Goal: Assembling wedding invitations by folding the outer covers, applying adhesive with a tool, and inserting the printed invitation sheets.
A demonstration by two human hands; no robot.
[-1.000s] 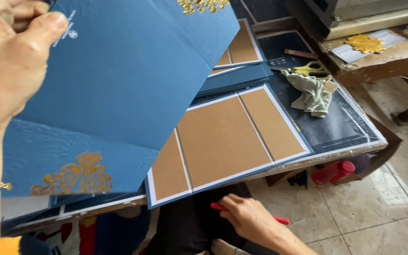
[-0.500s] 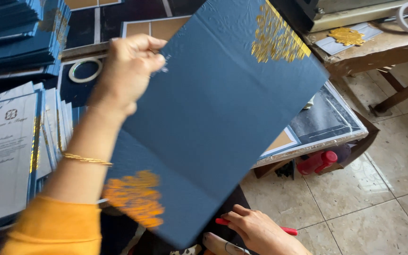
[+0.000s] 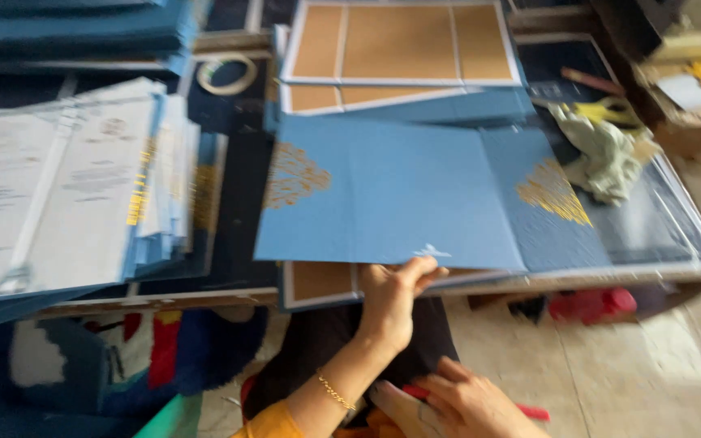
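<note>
Gripping near edge of blue folded card (image 3: 399, 195) on table: left hand (image 3: 391, 296); right hand (image 3: 456, 401) in lap, grasp unclear.

1. The whole view is smeared with motion, so the gold ornament on the blue folder (image 3: 399, 191) shows as a blur and its pattern cannot be made out.
2. The left hand (image 3: 391, 300) has its fingertips tucked under the folder's near edge, hidden there.
3. The right hand (image 3: 456, 405) is cut off by the bottom edge, and the red object (image 3: 533, 412) under it is mostly covered; its kind is unclear.
4. The printed sheets (image 3: 50, 186) run off the left edge, their lines unreadable.
5. The brown-panelled board (image 3: 318, 280) beneath the folder shows only a strip.
6. The crumpled rag (image 3: 606, 154) hides part of a yellow tool (image 3: 602, 109) that cannot be identified.
</note>
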